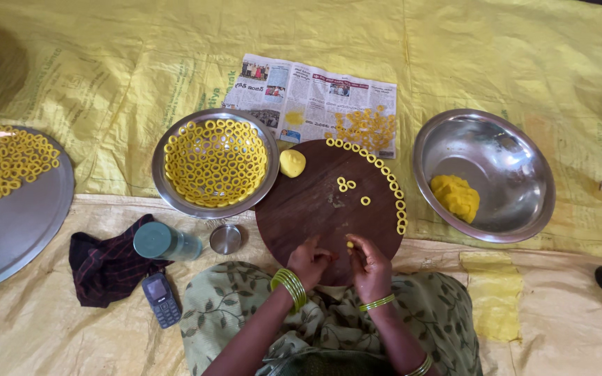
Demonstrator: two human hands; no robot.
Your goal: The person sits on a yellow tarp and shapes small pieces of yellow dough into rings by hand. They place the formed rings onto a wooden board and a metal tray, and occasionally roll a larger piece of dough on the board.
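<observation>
Right hand: the right hand [371, 268] pinches a small bit of yellow dough [350, 244] between fingertips, held just above the near edge of the round wooden board [308, 209].
Left hand: the left hand [309, 261] rests curled at the board's near rim, just beside the right; its fingers are bent inward, and I cannot tell whether they grip anything.
Dough in hand: a tiny bright-yellow piece, soft-looking, too small to tell whether it is already closed into a ring.
Done so far: beyond the hands, a curved row of finished rings [388, 177] lines the board's far right edge, with three loose rings [346, 184] nearer the middle. Further out to the left, a steel bowl [168, 188] is lined with neatly stacked rings, a large steel tray [8, 230] far left carries another heap, and a newspaper [315, 90] past the board holds a small pile too.
Left to do: I judge plenty remains. A dough ball [292, 163] sits at the board's far left edge, and a bigger lump of dough [456, 197] lies in the steel basin [517, 139] out to the right.
Look of the rings: small, even, matt yellow loops, all much the same size.
Near the left hand: a small steel cup [226, 239], a teal-lidded jar [165, 241] on its side, a dark cloth [106, 268] and a keypad phone [161, 299].
Underneath: a yellow plastic sheet [106, 56].
</observation>
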